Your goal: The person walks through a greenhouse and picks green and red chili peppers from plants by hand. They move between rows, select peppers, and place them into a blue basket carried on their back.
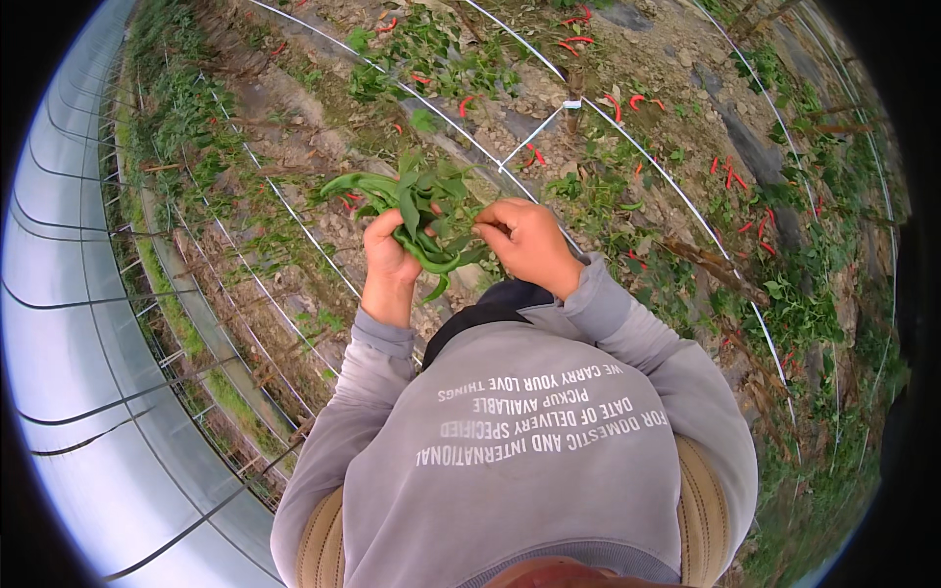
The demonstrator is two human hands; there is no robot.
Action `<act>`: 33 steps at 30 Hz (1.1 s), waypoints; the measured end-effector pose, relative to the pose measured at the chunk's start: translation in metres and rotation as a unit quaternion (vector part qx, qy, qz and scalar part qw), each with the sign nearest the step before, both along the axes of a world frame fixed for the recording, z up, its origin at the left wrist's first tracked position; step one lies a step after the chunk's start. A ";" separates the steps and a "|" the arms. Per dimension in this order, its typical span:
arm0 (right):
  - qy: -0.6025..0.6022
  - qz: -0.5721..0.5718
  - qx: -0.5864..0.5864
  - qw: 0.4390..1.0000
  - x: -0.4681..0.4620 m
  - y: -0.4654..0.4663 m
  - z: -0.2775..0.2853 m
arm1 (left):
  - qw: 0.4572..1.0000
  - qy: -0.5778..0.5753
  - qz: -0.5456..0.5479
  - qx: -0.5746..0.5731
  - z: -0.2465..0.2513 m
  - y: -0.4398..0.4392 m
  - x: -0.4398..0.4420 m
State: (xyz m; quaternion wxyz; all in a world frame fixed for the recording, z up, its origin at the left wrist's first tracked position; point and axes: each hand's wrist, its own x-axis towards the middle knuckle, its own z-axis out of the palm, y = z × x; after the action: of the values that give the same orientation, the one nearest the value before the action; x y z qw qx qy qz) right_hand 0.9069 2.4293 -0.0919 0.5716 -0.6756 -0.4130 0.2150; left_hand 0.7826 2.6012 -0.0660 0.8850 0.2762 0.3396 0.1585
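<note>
My left hand (pixel 392 246) is closed around a bunch of long green chili peppers (pixel 360 184) with leaves among them. One curved green pepper hangs below the fingers, and part of the bunch is hidden by the leaves (pixel 423 195). To the right of it, my right hand (pixel 531 239) pinches a thin leafy stem (pixel 474 218) between thumb and forefinger. Both hands are held close together in front of my chest, above the ground of the planted rows.
White support strings (pixel 452 125) run along the rows, with a cross-tie (pixel 533 137) joining two near a wooden stake (pixel 573 121). Fallen red chili peppers (pixel 728 173) lie on the soil. Low pepper plants (pixel 801 309) grow at right. A greenhouse film wall (pixel 66 294) curves along the left.
</note>
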 end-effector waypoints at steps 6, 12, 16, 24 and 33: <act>0.476 -0.218 0.079 0.848 -0.023 0.014 -0.047 | 0.978 -0.092 0.102 0.154 0.001 -0.034 0.020; 0.278 -0.080 -0.163 0.943 0.014 -0.062 -0.146 | 0.968 -0.059 0.085 0.230 0.018 0.008 0.010; 0.201 -0.221 -0.236 0.925 0.057 -0.123 -0.223 | 0.961 0.062 0.050 0.266 0.006 0.014 -0.012; 0.526 -0.507 -0.085 0.677 0.192 -0.175 -0.416 | 0.713 0.481 -0.173 0.480 -0.087 0.019 -0.089; 0.588 -0.504 0.142 0.617 0.260 -0.142 -0.473 | 0.445 0.515 -0.385 0.623 -0.125 0.004 -0.109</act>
State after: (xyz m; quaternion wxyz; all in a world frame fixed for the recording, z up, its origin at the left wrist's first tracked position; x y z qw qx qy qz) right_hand 1.1667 2.2878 -0.5645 0.7997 -0.4175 0.3908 0.1831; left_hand 0.6739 2.6049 -0.1912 0.1078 0.8870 0.4016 -0.2009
